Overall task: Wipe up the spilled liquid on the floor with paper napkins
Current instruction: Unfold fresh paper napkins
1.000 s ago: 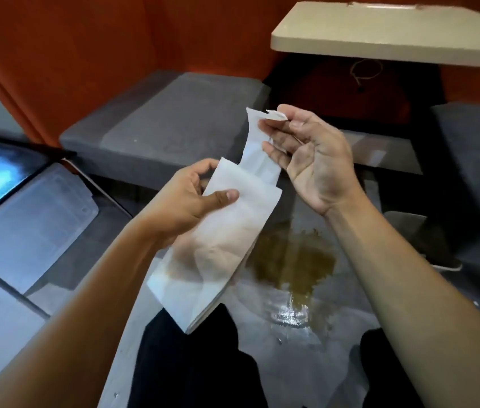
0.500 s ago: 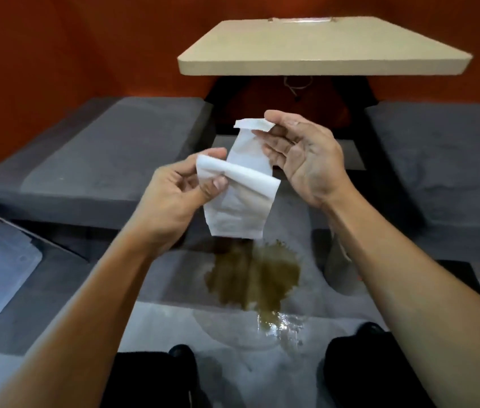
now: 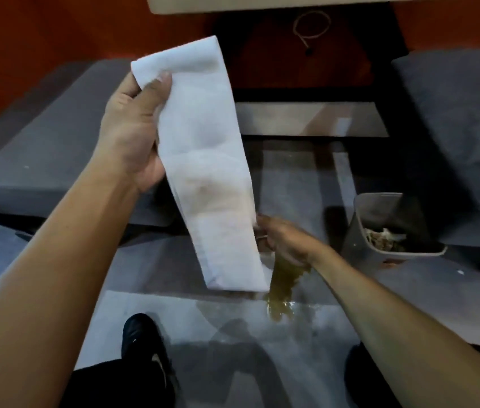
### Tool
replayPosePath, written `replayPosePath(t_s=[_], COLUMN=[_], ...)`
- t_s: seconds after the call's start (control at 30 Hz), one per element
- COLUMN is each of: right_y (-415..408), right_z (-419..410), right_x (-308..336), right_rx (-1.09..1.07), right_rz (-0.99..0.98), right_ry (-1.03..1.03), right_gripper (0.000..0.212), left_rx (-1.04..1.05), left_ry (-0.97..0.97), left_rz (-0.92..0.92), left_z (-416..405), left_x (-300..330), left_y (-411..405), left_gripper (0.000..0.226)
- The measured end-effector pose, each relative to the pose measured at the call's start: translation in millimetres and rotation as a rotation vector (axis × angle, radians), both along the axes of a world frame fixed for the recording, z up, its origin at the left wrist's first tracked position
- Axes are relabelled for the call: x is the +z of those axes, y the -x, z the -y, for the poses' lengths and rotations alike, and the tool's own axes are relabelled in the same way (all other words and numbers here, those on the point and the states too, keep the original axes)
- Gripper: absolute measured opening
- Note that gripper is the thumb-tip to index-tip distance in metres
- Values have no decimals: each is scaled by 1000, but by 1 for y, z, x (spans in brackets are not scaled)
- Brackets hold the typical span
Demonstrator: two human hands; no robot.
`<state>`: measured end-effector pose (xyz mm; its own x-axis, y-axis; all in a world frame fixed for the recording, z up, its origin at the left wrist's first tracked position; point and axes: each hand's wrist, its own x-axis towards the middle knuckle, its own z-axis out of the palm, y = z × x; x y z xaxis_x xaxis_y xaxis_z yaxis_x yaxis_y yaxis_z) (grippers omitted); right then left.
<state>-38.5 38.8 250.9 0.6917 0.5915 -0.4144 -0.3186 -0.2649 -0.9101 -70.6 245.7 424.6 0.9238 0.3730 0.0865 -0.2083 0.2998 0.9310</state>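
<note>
Head view. A long white napkin (image 3: 207,175) is being held up by the left hand (image 3: 132,134), pinched near its top corner between thumb and fingers; it is hanging clear of the floor, at about 11 o'clock from the spill. The right hand (image 3: 284,241) is being lowered over the brownish-yellow spill (image 3: 283,285), at about 12 o'clock of the part that shows. Its fingers are partly hidden behind the hanging napkin, so whether anything is being grasped cannot be told.

Progress: wiping is judged barely begun, if at all. A wet, glossy pool is lying on the grey floor (image 3: 336,328), and the raised napkin is looking largely clean. Blotting and disposal are judged outstanding.

Surroundings: a grey bin (image 3: 359,231) holding crumpled waste is standing at 3 o'clock from the spill. Grey cushioned benches (image 3: 41,142) are flanking the floor at 9 and 3 o'clock. A pale tabletop (image 3: 262,2) is overhanging at 12 o'clock, before an orange wall (image 3: 41,33). A dark shoe (image 3: 141,337) is showing at 7 o'clock.
</note>
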Motion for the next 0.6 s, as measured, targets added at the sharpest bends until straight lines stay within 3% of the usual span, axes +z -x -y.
replayPosePath(t_s=[0.07, 0.13, 0.2, 0.27, 0.33, 0.43, 0.6], right_y=[8, 14, 21, 26, 22, 15, -3], right_z=[1, 7, 7, 9, 18, 34, 53], right_x=[-17, -36, -46, -42, -41, -30, 25], right_rx=[81, 137, 111, -10, 46, 87, 64], right_rz=[-35, -122, -300, -567, -720, -697, -401], right_ry=[46, 83, -80, -371, -590, -732, -643], right_gripper=[29, 29, 30, 61, 92, 98, 60], left_rx=[37, 60, 82, 106, 121, 115, 157], left_ry=[125, 214, 247, 226, 182, 113, -2], left_rz=[-22, -31, -32, -28, -27, -85, -246], left_z=[-11, -19, -22, -24, -28, -32, -32], left_x=[-13, -23, -27, -29, -31, -45, -97], left_y=[-15, -26, -36, -44, -51, -56, -57], left_gripper=[32, 38, 33, 29, 27, 21, 17])
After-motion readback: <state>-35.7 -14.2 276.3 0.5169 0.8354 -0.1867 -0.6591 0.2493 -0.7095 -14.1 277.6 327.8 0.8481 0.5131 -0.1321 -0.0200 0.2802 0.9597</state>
